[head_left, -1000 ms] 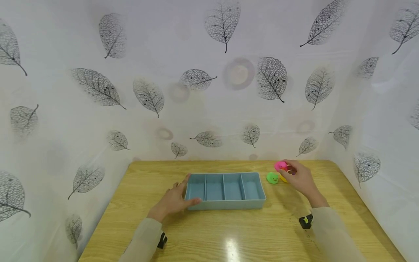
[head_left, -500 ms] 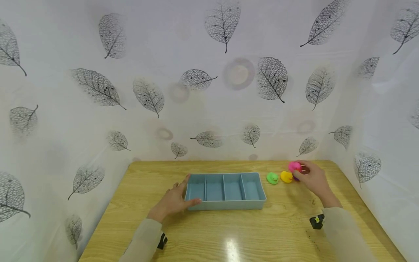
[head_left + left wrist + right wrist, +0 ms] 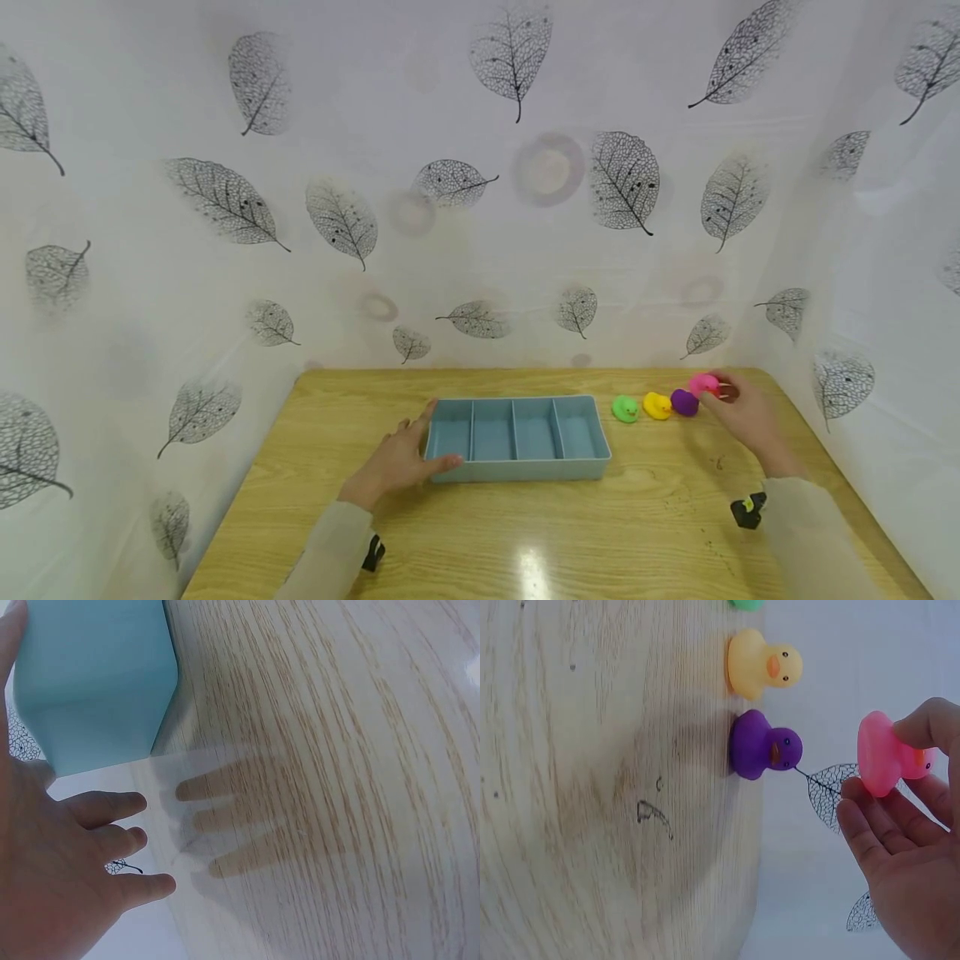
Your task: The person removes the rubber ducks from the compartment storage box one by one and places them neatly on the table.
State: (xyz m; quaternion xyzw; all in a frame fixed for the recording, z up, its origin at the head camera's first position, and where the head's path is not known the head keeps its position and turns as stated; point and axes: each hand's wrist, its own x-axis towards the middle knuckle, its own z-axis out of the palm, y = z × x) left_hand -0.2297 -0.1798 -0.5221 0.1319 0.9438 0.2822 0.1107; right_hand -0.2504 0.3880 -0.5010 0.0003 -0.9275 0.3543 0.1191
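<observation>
In the head view, a pale blue tray [image 3: 517, 472] with several compartments sits on the table. My left hand [image 3: 396, 457] rests against its left end, thumb over the front rim and index finger along the left side. In the left wrist view its other fingers [image 3: 120, 806] stretch out, touching nothing. My right hand [image 3: 746, 415] pinches a pink rubber duck [image 3: 881, 754] between thumb and fingers, raised off the table. Left of that hand, a purple duck [image 3: 757, 746], a yellow duck [image 3: 657, 406] and a green duck [image 3: 625, 408] stand in a row.
The wooden table [image 3: 450, 533] ends at a light backdrop [image 3: 480, 250] printed with dark leaves, behind and at both sides. The ducks stand right of the tray, toward the table's back edge. Small dark marks [image 3: 652, 816] show on the wood.
My right hand has carried the pink duck rightward, past the yellow and purple ducks. Both were partly covered before and now show. My left hand and the tray stay put.
</observation>
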